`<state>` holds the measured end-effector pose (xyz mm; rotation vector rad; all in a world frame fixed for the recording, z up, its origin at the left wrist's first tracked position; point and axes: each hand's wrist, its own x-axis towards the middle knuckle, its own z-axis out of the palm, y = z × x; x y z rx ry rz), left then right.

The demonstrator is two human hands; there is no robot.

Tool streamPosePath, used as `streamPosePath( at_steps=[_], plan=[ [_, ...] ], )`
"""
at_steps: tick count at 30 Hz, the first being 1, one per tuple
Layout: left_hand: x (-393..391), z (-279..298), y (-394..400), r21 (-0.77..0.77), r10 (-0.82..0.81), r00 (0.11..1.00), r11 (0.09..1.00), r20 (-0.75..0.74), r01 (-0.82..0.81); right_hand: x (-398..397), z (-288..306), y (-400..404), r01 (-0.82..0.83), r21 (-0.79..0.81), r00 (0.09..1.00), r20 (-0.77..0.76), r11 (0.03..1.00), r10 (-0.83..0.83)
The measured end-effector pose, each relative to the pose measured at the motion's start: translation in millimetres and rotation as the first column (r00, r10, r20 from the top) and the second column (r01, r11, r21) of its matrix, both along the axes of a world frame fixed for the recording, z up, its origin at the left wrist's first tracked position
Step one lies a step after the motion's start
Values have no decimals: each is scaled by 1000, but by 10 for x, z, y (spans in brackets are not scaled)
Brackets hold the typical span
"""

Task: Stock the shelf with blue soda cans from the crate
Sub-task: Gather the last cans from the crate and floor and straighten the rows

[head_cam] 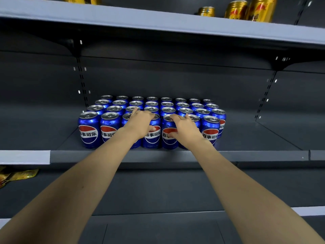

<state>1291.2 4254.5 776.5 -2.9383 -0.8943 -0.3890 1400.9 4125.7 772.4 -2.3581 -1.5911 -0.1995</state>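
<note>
Both arms stretched forward; my left hand (pixel 140 123) grips front-row blue can (pixel 152 132), my right hand (pixel 184 127) grips neighbouring can (pixel 168 136) on shelf (pixel 263 155).

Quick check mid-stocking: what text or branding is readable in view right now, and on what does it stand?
"百事可乐": on the red, white and blue globe logo of the leftmost front can, whole.
"百事可乐": on the front can between the left hand and right hand.
Other front cans: same print, partly covered.
Gold cans on the upper shelf: print too blurred to read.
</note>
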Motion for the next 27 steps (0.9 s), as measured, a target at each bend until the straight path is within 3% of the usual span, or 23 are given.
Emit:
streamPosePath(
  at_steps=[12, 22, 27],
  plan=[
    [-63, 20, -4, -62, -51, 998, 997, 30, 53, 110, -41, 74, -17, -4, 999, 50, 1000, 17],
    [-99, -38, 176, -132, -82, 996, 987, 44, 88, 240, -115, 59, -91, 48, 995, -42, 995, 93],
    [-98, -54, 164, -121, -72, 996, 990, 61, 79, 271, -177, 107, -118, 74, 992, 60, 990, 113]
  ],
)
